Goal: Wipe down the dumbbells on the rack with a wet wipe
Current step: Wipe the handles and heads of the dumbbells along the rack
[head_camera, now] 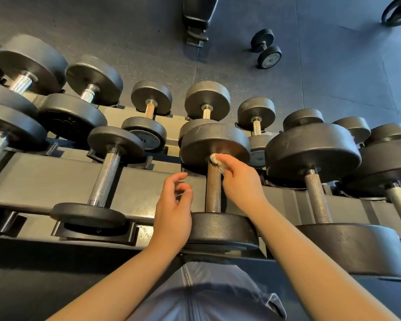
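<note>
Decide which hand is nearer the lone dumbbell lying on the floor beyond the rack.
Right. The right hand, holding the wet wipe at a racked dumbbell's handle, lies below and slightly left of the floor dumbbell. The left hand hangs lower and further left.

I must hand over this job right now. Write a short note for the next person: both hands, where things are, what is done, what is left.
Right hand: pinches the wet wipe against the far end of the handle of the middle front-row dumbbell, under its far head.
Left hand: open, holds nothing, beside that handle.
Done: cannot tell which dumbbells are already wiped.
Left: finish this one, then the others on the rack.
</note>
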